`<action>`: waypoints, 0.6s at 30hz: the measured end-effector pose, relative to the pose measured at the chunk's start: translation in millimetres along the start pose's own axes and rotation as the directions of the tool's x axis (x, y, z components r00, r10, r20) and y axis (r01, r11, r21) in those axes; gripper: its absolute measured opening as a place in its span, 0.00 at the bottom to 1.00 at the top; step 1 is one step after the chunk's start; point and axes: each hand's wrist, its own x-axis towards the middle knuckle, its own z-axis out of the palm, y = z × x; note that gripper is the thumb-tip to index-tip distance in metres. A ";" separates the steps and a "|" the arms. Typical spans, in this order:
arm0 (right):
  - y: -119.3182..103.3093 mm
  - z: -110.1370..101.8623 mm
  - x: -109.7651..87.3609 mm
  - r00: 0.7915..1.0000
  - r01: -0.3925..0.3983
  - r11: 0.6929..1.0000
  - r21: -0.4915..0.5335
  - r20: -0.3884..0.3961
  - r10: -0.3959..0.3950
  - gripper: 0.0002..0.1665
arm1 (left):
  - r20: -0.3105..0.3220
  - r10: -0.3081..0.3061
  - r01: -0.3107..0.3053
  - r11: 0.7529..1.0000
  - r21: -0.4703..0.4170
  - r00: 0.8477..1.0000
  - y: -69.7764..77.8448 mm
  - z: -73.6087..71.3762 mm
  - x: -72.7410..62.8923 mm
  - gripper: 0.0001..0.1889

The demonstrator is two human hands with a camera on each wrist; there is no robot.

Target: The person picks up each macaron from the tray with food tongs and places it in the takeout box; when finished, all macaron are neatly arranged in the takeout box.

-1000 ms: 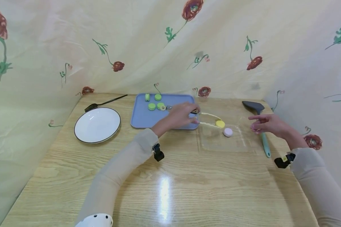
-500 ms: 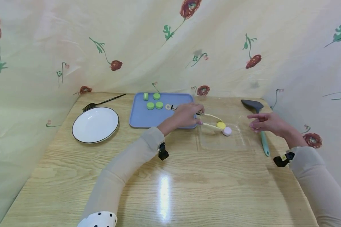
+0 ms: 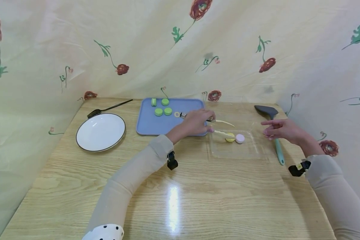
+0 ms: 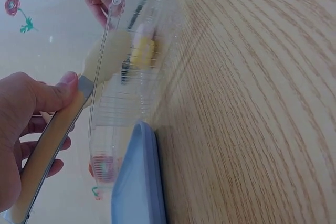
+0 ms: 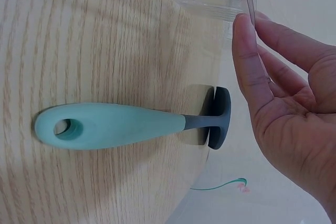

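Observation:
My left hand [image 3: 196, 121] grips a pair of tongs [image 4: 55, 145] over the right end of the blue tray [image 3: 156, 126]. The tongs' cream tips stand apart over a clear plastic box [image 3: 240, 155]. Inside the box, a yellow macaron [image 3: 229, 137] lies beside a lilac macaron [image 3: 240, 138]; the lower tip partly covers the yellow one in the head view. At the box's right side, my right hand [image 5: 294, 72] pinches its thin rim between thumb and fingers. Several green macarons [image 3: 158, 112] rest at the tray's left end.
A white plate [image 3: 100, 132] with a dark rim stands on the left, a black fork [image 3: 109, 108] behind it. Right of the box lies a turner with a teal handle [image 3: 279, 151] and dark blade [image 3: 267, 110]. A flowered cloth [image 3: 156, 50] hangs behind the wooden table [image 3: 138, 200].
The left hand has shifted slightly right with the tongs. Their tips have spread, and the yellow macaron has left them, dropping to the box floor beside the lilac one. The right hand stays put.

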 end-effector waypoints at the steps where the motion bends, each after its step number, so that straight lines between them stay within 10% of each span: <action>1: -0.2 0.1 -0.2 1.000 -0.001 1.000 -0.002 0.000 0.001 0.34 | 0.001 -0.001 0.001 1.000 -0.003 1.000 -0.1 0.1 -0.3 0.26; 18: -2.6 0.4 -3.5 1.000 0.014 1.000 0.023 -0.003 -0.014 0.23 | -0.014 -0.001 0.000 1.000 -0.023 1.000 -1.9 2.2 -2.2 0.27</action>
